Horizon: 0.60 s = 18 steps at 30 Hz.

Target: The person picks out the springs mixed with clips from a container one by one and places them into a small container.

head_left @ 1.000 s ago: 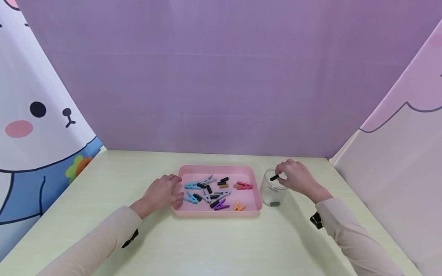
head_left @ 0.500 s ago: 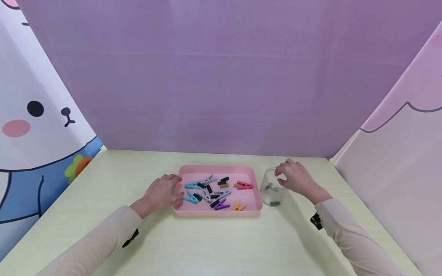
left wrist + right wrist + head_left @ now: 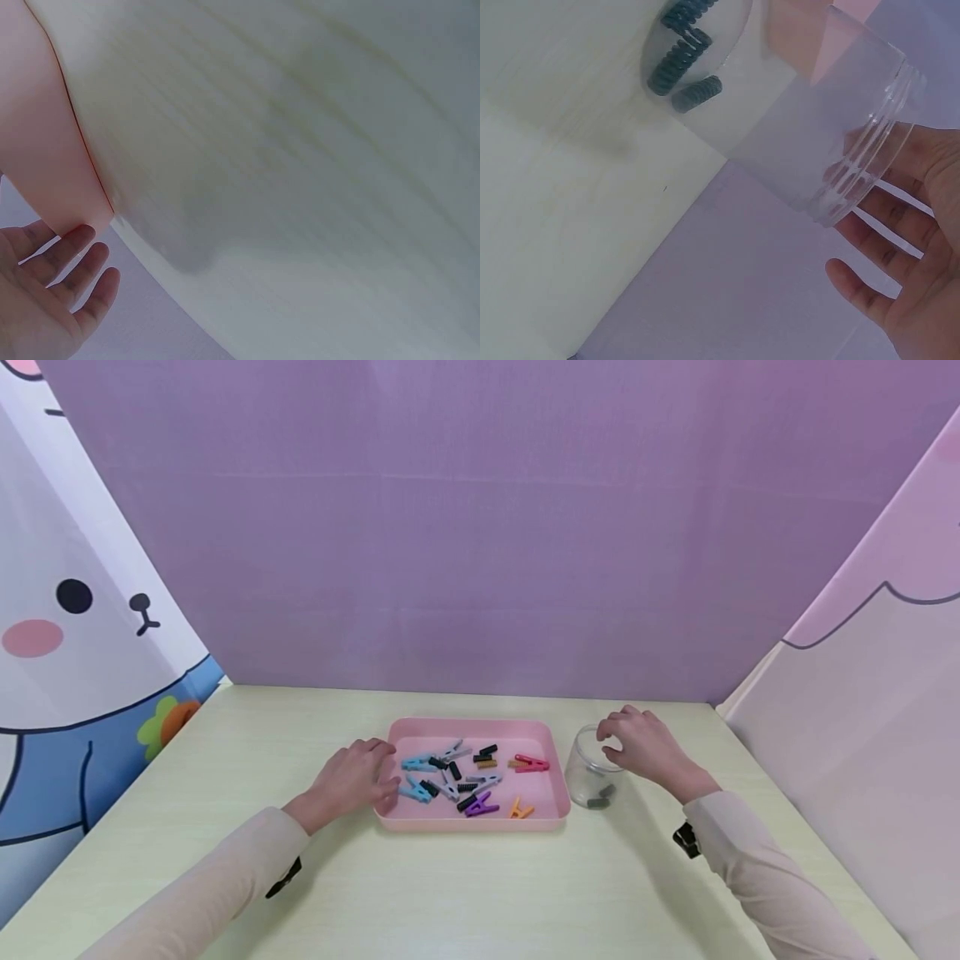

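Observation:
My right hand [image 3: 643, 746] is at the mouth of a clear jar [image 3: 581, 777], thumb and fingers apart, with nothing between them. Several dark coil springs [image 3: 699, 93] lie at the jar's bottom in the right wrist view. To the left, my left hand [image 3: 351, 781] rests at the left edge of a pink tray [image 3: 540, 814], its fingers loosely bent against it. Inside the tray are black springs [image 3: 454, 770], gold springs [image 3: 487, 764] and small clothespins: blue [image 3: 417, 763], grey [image 3: 447, 787], red [image 3: 532, 763], purple [image 3: 481, 805] and orange [image 3: 521, 808].
Tray and jar stand side by side on a pale wooden table [image 3: 480, 893]. Behind it rises a purple backdrop [image 3: 480, 527]. Cartoon-printed panels flank the table, one at left [image 3: 97, 693] and one at right [image 3: 862, 718].
One second ago my right hand pinched a black spring over the jar. It was let go, fell in, and now lies at the bottom. My left hand has stayed at the tray.

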Each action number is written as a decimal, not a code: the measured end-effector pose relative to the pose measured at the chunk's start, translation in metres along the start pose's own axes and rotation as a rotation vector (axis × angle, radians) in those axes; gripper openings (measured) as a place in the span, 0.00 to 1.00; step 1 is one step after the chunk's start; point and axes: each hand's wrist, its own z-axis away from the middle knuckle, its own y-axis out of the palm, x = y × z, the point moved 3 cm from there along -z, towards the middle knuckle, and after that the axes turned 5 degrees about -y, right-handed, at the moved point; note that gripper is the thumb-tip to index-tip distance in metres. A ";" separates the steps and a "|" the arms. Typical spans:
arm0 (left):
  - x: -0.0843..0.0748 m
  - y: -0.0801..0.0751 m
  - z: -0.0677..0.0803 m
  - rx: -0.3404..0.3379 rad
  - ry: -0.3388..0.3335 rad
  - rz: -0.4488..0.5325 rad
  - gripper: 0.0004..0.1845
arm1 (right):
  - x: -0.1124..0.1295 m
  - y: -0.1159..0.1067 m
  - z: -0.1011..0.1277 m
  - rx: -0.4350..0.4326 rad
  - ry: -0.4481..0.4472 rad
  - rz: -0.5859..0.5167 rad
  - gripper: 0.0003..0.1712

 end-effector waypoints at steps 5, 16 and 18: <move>0.000 0.000 0.001 -0.005 0.005 -0.002 0.29 | 0.003 -0.004 -0.003 -0.027 -0.009 0.005 0.09; 0.000 -0.002 0.003 -0.012 0.003 0.009 0.29 | 0.027 -0.015 -0.021 -0.121 -0.103 0.018 0.08; 0.000 -0.002 0.003 -0.013 0.004 0.011 0.29 | 0.033 -0.014 -0.024 -0.114 -0.114 0.015 0.08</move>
